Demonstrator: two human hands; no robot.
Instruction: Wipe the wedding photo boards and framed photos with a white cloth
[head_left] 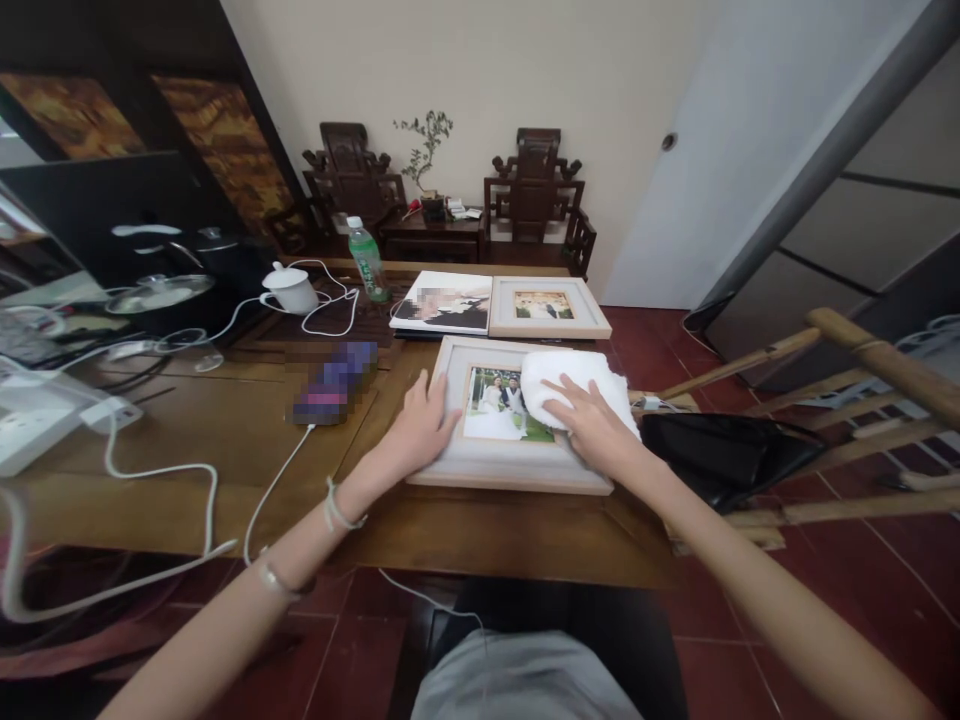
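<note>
The pale wooden photo frame (510, 470) lies flat on the brown wooden worktop (480, 545). The left hand (424, 425) rests open on its 9 o'clock edge. The right hand (592, 425), open, presses a white folded cloth (555, 370) at 2 o'clock. I judge the wiping partly done, with the lower glass not yet reached.

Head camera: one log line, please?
left hand flat on pale wooden picture frame | right hand pressing white cloth on frame

White folded cloth (571, 368) atop flat pale-framed photo (487, 464), perhaps glazed
</note>
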